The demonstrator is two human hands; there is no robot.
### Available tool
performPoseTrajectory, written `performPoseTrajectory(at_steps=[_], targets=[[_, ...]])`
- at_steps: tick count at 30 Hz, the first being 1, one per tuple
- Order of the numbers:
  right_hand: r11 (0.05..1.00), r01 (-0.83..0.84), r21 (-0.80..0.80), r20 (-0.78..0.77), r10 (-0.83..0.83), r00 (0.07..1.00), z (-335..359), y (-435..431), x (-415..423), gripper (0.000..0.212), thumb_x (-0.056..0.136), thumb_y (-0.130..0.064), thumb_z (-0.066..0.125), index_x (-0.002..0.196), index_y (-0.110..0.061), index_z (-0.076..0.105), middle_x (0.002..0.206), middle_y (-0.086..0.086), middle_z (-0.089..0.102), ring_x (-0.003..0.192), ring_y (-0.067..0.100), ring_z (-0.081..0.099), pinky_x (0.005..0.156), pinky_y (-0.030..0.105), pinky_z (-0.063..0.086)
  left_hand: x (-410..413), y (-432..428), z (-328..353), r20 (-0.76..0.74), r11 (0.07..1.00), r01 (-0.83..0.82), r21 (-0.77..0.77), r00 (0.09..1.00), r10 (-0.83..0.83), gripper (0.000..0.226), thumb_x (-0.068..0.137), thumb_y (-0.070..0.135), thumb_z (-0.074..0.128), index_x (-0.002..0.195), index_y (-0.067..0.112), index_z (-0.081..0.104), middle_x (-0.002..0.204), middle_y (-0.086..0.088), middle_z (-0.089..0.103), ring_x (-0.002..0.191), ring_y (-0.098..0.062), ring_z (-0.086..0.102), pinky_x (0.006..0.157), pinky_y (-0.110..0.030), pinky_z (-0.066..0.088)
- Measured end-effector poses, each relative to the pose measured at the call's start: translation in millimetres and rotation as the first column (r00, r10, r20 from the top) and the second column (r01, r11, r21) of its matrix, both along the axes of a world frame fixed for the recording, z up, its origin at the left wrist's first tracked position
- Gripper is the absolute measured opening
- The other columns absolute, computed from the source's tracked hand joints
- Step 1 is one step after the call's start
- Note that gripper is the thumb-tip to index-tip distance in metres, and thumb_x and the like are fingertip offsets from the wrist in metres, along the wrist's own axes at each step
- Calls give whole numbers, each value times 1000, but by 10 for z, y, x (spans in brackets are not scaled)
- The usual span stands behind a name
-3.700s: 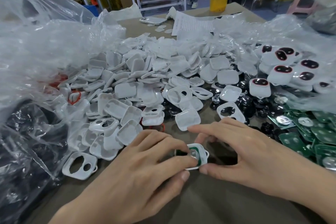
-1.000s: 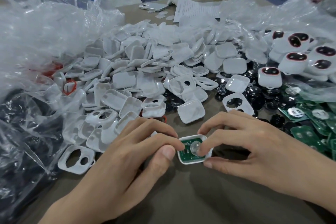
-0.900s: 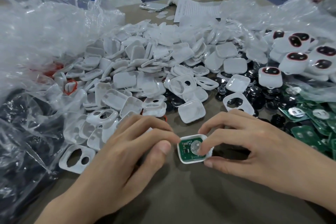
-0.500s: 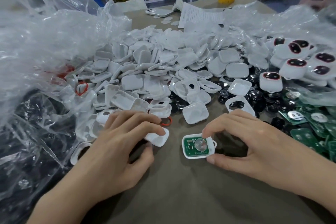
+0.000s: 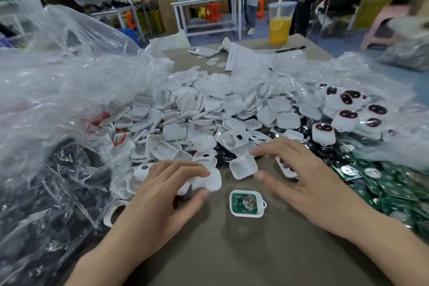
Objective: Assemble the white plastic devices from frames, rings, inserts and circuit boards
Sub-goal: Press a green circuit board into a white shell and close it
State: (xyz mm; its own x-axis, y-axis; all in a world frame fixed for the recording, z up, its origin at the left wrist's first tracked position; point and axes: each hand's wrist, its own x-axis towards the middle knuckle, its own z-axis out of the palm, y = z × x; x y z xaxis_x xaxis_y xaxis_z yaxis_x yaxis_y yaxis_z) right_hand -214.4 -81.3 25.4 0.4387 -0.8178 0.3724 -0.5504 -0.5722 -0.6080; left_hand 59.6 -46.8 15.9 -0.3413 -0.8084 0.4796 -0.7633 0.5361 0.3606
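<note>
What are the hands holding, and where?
The left hand pinches a white cover by its near edge, fingers on top, thumb beneath. The right hand holds nothing.

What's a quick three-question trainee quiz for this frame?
1. True or false: the right hand grips the unit with the board fitted.
2. What does the left hand pinch? A) a white shell B) a green board C) a pen
3. Fill in: the loose boards lie to the person's ____.

Key: 1. False; the unit lies free on the table and the right hand is open. 2. A. 3. Right.
</note>
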Motion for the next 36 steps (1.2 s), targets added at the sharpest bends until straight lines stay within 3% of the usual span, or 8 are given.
performPoseTrajectory(at_steps=[5,9,12,17,20,25,31,36], targets=[[990,-82,114,83,73,994,64,-36,91,48,81,-70,60,125,-51,57,125,-30,52,119,0,51,95,15,37,-209,15,79,-284,995,90,-38,954,-98,20,94,38,66,113,34,61,123,18,64,114,-12,65,91,-22,50],[986,-114,119,167,94,981,62,2,94,41,79,-63,69,118,-49,65,123,-27,58,122,4,54,100,14,37,-294,27,95,-255,985,149,-85,953,-166,19,97,40,63,113,31,60,126,19,62,114,-13,65,90,-19,49],[986,-114,123,199,88,976,74,16,100,38,79,-59,72,115,-50,66,121,-26,60,116,7,57,93,9,38,-333,10,92,-261,982,154,-112,949,-179,19,97,39,64,113,30,60,126,18,62,114,-13,65,89,-20,50],[983,-101,150,287,55,956,115,29,70,33,81,-54,72,113,-46,66,117,-16,66,108,16,62,84,20,45,-415,-90,121,-263,979,178,-103,944,-199,25,94,35,69,117,27,60,127,16,61,115,-14,65,85,-26,54],[981,-84,177,270,33,962,113,21,23,34,82,-53,73,115,-46,66,117,-17,66,107,14,61,82,16,44,-457,-144,126,-244,980,193,-55,949,-200,24,93,33,70,114,27,61,126,16,61,116,-12,63,88,-20,50],[966,-77,247,42,69,997,95,38,-85,77,73,-76,64,140,-66,27,123,-38,54,114,-8,46,81,10,43,-390,-103,52,-242,990,137,-41,960,-143,21,91,36,68,110,29,60,121,19,61,103,0,61,85,-9,42],[966,-91,241,-191,139,972,42,102,-108,92,70,-79,64,141,-70,5,125,-42,41,121,-9,41,98,6,30,-353,-17,-6,-232,990,115,77,968,-94,30,90,42,65,119,42,56,126,21,60,109,-4,62,85,-11,46],[971,-94,220,-254,150,956,9,117,-59,102,76,-71,63,140,-68,-17,119,-41,47,121,-9,38,99,1,23,-429,43,21,-151,987,102,127,985,-82,33,90,48,63,122,44,55,125,29,57,112,10,55,92,-3,36]])
